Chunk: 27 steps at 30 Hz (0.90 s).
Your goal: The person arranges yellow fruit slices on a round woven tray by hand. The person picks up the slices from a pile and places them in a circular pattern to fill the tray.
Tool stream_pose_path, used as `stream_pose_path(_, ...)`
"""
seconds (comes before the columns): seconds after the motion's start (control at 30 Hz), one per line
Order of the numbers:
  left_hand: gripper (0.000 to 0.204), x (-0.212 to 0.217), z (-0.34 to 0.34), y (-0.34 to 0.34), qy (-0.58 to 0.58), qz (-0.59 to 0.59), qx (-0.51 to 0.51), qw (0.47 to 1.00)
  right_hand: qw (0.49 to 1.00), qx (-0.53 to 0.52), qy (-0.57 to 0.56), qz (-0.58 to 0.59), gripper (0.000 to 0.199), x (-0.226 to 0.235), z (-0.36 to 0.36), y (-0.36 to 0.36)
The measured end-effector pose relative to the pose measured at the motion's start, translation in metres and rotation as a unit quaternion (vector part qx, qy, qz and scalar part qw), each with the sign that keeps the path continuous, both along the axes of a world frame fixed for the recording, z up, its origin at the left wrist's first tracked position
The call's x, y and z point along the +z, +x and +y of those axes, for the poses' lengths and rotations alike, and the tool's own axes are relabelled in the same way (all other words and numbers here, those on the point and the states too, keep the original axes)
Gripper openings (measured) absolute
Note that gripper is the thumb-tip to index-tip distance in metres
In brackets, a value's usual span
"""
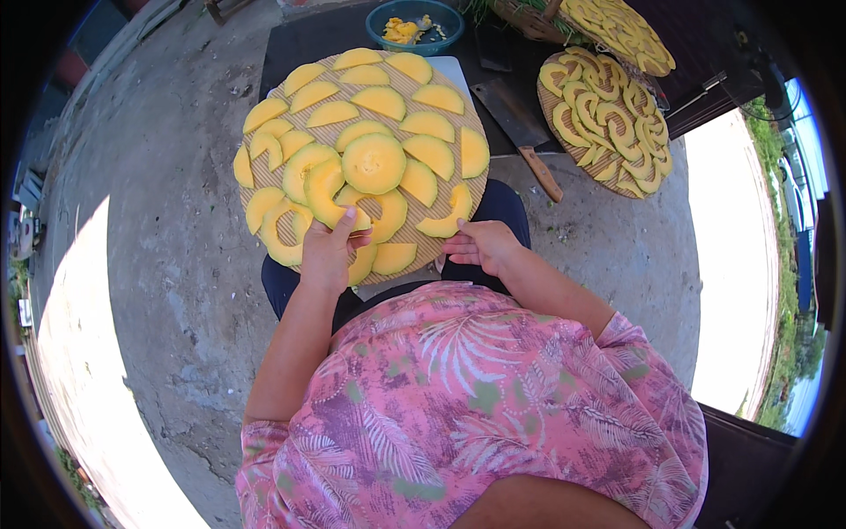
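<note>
A round woven tray (478, 189) rests over my lap, spread with yellow pumpkin slices with thin green rims. Many are half-moons, while a full round slice (374, 164) lies on top of others near the middle. My left hand (330, 249) pinches a curved pumpkin slice (324, 192) between thumb and fingers, above overlapping pieces. At the tray's near right edge, my right hand (483, 245) has its thumb and fingers closed at the lower end of another curved pumpkin slice (456, 212), which lies against the tray.
Beyond the tray a cleaver (520, 128) with a wooden handle lies on a dark table (295, 44), its handle overhanging the edge. A teal basin (414, 25) holds yellow scraps. Two more slice-covered trays, one lower (608, 123) and one higher (617, 31), stand at right.
</note>
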<state>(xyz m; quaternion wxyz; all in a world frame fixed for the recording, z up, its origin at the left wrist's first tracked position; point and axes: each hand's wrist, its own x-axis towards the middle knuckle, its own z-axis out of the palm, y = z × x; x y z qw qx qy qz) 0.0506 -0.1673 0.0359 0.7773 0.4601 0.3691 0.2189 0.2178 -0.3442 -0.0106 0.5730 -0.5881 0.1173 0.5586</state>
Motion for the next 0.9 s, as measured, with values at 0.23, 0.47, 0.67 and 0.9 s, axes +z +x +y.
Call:
stream_pose_path(0.23, 0.022, 0.006, -0.005, 0.003, 0.046, 0.06, -0.09, 0.993, 0.999, 0.014, -0.03, -0.039, 0.03, -0.001, -0.003, -0.006)
stream_pose_path(0.47, 0.025, 0.003, -0.004, 0.003, 0.1, 0.118, -0.207, 0.966, 0.982, 0.15, -0.095, -0.06, 0.035, 0.015, -0.004, -0.005)
stream_pose_path(0.67, 0.027, 0.004, -0.017, 0.005, 0.201, 0.09, -0.347, 0.912, 0.942, 0.112, 0.1, -0.299, 0.034, 0.051, 0.012, -0.014)
stream_pose_path(0.9, 0.039, 0.008, -0.029, 0.006, 0.579, 0.117, -0.347, 0.728, 0.979, 0.129, 0.068, -0.144, 0.031, 0.071, 0.009, -0.007)
